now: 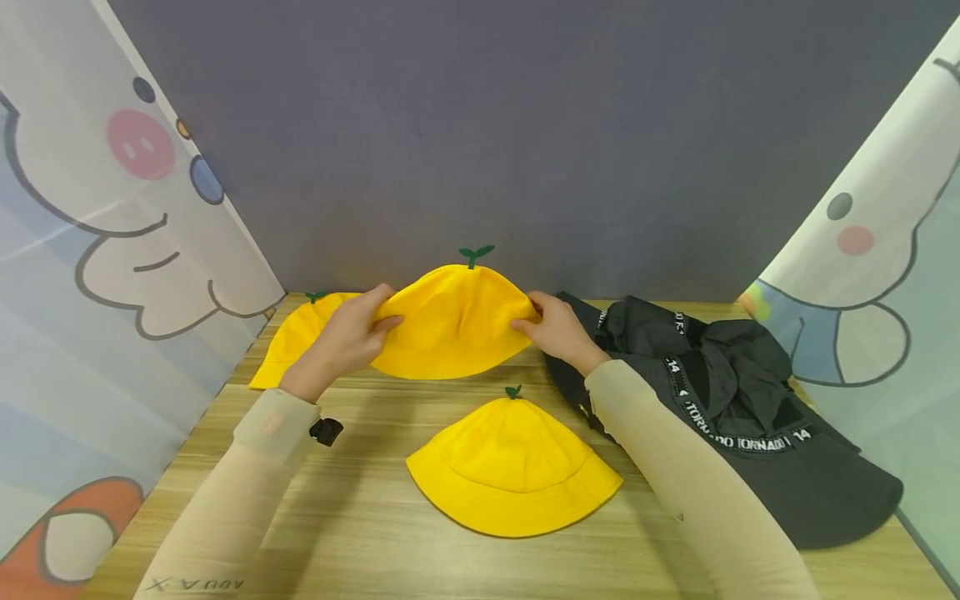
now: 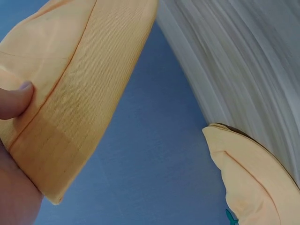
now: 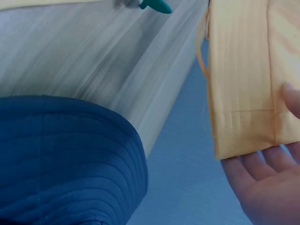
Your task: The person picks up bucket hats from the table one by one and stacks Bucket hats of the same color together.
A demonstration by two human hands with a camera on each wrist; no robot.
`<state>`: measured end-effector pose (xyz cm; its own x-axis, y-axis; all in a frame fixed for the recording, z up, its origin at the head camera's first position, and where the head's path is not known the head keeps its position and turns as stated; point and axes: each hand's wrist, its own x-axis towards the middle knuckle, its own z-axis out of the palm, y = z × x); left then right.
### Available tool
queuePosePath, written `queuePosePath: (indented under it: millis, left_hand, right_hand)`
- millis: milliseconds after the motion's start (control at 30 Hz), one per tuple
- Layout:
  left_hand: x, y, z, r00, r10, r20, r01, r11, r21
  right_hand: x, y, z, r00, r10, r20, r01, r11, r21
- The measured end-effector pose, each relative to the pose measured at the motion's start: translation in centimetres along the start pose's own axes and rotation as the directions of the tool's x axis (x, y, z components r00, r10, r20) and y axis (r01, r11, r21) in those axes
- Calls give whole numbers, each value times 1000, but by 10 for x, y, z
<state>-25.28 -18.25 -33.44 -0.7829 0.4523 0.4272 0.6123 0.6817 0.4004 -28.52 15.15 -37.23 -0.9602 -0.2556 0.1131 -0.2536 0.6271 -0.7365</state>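
Both hands hold up a yellow bucket hat (image 1: 457, 325) with a green sprout on its crown, in the middle of the head view. My left hand (image 1: 351, 333) pinches its left side, the thumb (image 2: 18, 101) pressed on the cloth just above the brim seam. At the opposite side my right hand (image 1: 558, 329) grips it, thumb in front and fingers (image 3: 262, 164) behind the brim. Below it, a second yellow hat (image 1: 517, 475) lies flattened on the table, sprout away from me. Another yellow hat (image 1: 288, 342) lies behind my left hand and is partly covered by it.
Black hats (image 1: 750, 467) with white lettered bands lie piled on the right of the wooden table (image 1: 360, 533), partly under my right forearm. A grey panel (image 1: 525, 125) rises at the back edge. Cartoon-printed sheets (image 1: 150, 233) stand at both sides.
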Motion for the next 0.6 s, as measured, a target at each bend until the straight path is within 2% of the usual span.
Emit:
queuePosePath:
  millis: [133, 300, 600]
  left_hand:
    - [3, 3, -1, 1000, -10, -14, 10, 1000, -12]
    - [5, 5, -3, 998, -32, -47, 30, 999, -39]
    - [8, 13, -1, 998, -27, -65, 23, 998, -58]
  right_hand:
    - [-7, -3, -7, 998, -40, -41, 41, 999, 16]
    - [-16, -11, -21, 996, -77, -37, 77, 997, -3]
    - [-38, -23, -47, 998, -56, -34, 53, 994, -93]
